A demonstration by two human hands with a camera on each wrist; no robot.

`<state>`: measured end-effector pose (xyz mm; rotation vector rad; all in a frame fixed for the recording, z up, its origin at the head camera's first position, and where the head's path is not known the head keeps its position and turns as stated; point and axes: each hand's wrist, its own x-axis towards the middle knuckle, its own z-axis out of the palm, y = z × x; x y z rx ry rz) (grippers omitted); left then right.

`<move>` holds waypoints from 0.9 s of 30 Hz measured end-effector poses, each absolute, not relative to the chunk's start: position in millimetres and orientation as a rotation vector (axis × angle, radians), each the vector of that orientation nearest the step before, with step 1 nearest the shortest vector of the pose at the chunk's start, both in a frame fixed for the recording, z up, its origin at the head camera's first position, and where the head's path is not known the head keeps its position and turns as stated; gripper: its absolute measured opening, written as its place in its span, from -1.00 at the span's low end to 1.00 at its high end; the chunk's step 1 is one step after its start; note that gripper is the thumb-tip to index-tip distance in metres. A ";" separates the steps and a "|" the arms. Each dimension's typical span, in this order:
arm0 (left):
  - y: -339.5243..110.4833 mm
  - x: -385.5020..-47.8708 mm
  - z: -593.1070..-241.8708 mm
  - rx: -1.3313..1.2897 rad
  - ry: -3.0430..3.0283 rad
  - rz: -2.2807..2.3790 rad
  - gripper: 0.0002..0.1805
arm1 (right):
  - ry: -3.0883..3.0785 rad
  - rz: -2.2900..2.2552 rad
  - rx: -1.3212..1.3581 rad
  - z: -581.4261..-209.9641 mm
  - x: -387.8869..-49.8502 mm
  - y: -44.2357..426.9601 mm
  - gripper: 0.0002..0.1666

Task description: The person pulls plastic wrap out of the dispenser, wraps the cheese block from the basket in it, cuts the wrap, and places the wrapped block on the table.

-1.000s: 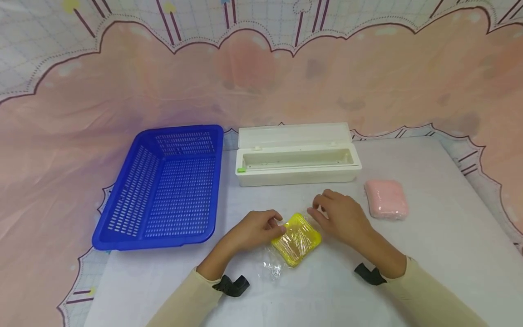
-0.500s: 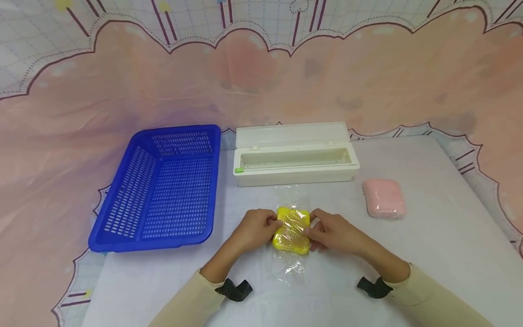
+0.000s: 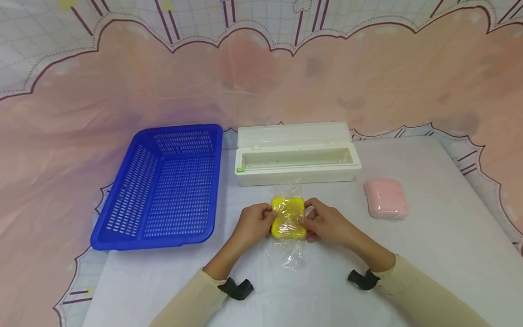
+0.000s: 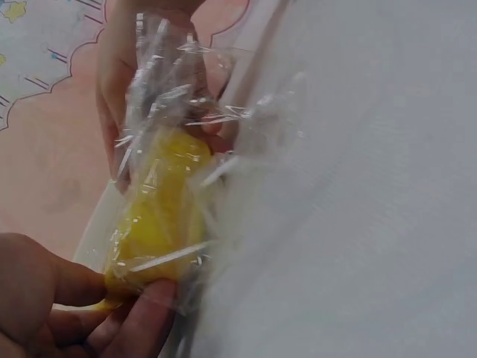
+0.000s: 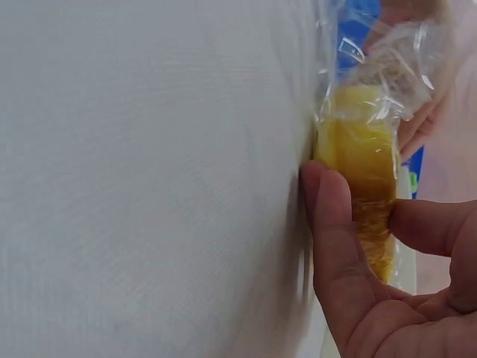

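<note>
A yellow, rounded-square item (image 3: 288, 229) with a brownish middle is wrapped in clear cling film. Loose film (image 3: 292, 258) sticks out from its near and far ends. My left hand (image 3: 254, 225) pinches its left edge, thumb on top and fingers beneath. On the opposite edge, my right hand (image 3: 328, 223) holds it the same way, as the right wrist view shows with the thumb (image 5: 428, 224) on one face and fingers (image 5: 332, 231) on the other. In the left wrist view the wrapped yellow item (image 4: 160, 212) stands edge-on, its film crumpled at the end.
Behind the hands stands a long white box (image 3: 298, 177) with its lid raised and a green slider at its left end. A blue plastic basket (image 3: 214, 181) is at the left. To the right lies a pink rounded-square item (image 3: 386, 198) in clear film. White cloth (image 3: 310, 295) covers the table.
The yellow item has turned from a diamond slant to square-on and moved slightly away from me. My right hand, earlier off it, now pinches its right edge; my left hand now grips the left.
</note>
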<state>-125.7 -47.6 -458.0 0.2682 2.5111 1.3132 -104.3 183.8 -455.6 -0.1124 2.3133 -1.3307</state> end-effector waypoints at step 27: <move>-60.6 -79.9 -460.6 0.106 2.101 1.679 -0.79 | 1.647 -1.791 0.116 -453.1 -72.5 188.0 -0.02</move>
